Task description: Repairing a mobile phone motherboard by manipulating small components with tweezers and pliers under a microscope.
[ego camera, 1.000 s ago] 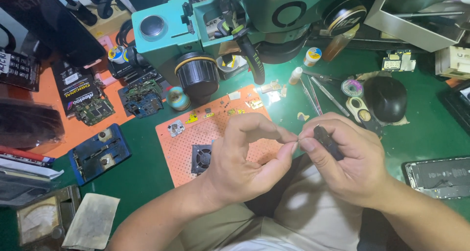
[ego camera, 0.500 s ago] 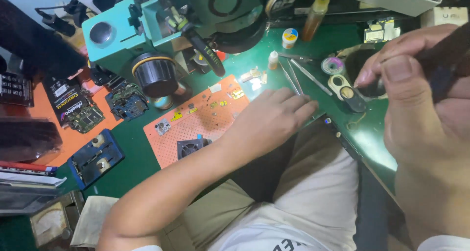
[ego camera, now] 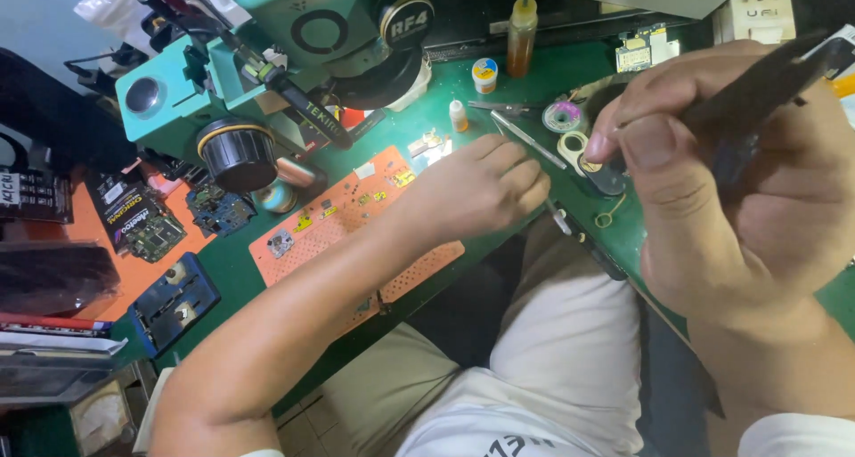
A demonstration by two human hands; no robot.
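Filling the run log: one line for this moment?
left hand: on orange mat | right hand: raised, holding black tool | tweezers: on bench

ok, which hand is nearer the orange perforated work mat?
Left. The left hand rests by the orange perforated work mat's right edge; the right hand, gripping a black tool, is raised far right.

Electronics repair bench: microscope (ego camera: 294, 38), circuit boards (ego camera: 142, 225), green mat (ego camera: 499, 92).
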